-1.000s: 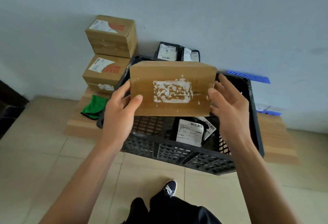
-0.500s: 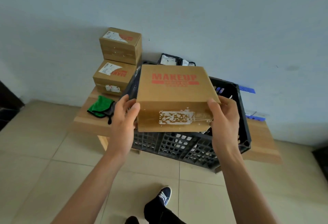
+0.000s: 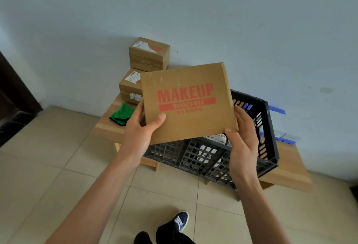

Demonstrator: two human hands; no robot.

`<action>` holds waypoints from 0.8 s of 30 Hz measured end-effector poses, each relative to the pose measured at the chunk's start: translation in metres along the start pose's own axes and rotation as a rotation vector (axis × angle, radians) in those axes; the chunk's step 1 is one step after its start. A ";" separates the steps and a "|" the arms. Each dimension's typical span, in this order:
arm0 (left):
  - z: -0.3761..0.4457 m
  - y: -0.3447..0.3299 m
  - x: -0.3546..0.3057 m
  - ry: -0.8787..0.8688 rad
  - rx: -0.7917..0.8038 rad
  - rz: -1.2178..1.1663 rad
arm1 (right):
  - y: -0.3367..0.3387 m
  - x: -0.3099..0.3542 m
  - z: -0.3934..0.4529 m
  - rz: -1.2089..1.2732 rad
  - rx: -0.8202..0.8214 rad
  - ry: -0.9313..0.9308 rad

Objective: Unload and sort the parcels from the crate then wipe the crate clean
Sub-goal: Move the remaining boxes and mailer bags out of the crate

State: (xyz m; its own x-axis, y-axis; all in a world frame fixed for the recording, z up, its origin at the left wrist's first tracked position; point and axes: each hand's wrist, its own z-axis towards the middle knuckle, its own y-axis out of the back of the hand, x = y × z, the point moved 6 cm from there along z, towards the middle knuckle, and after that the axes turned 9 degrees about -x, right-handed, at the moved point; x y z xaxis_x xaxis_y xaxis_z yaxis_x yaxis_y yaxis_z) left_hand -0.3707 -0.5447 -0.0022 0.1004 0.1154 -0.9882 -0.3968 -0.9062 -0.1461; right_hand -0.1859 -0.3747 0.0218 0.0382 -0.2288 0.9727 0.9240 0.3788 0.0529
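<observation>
A brown cardboard parcel (image 3: 186,100) printed MAKEUP in red is held up above the black plastic crate (image 3: 267,139). My left hand (image 3: 139,133) grips its lower left corner, thumb on the printed face. My right hand (image 3: 244,143) holds its lower right corner. The crate sits on a low wooden bench (image 3: 286,170); a parcel with a white label (image 3: 215,138) shows inside it, mostly hidden by the held box. Two brown boxes (image 3: 149,54) are stacked at the bench's left end. A folded green cloth (image 3: 122,114) lies beside them.
The bench stands against a pale wall. Blue plastic pieces (image 3: 277,109) lie behind the crate on the right. A dark doorway (image 3: 13,96) is at far left. Tiled floor and my shoe (image 3: 180,220) are below.
The parcel has been tilted up so its MAKEUP face turns toward me, and lifted higher over the crate. The view has pulled back from the bench.
</observation>
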 end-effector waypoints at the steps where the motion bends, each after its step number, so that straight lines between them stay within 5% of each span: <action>1: -0.001 0.002 0.000 -0.015 -0.009 -0.012 | 0.000 0.000 0.000 -0.011 0.020 -0.001; 14: -0.013 -0.001 0.004 -0.271 0.162 0.270 | 0.019 -0.001 0.025 0.082 0.057 -0.341; 24: -0.019 0.000 -0.001 -0.314 0.310 0.146 | 0.030 -0.012 0.013 0.095 -0.018 -0.241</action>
State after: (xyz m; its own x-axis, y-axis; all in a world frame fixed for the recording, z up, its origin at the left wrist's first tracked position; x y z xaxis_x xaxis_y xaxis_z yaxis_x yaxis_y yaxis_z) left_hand -0.3532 -0.5532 -0.0009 -0.2390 0.1567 -0.9583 -0.6449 -0.7635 0.0359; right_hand -0.1639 -0.3489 0.0151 0.0348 0.0280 0.9990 0.9272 0.3722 -0.0427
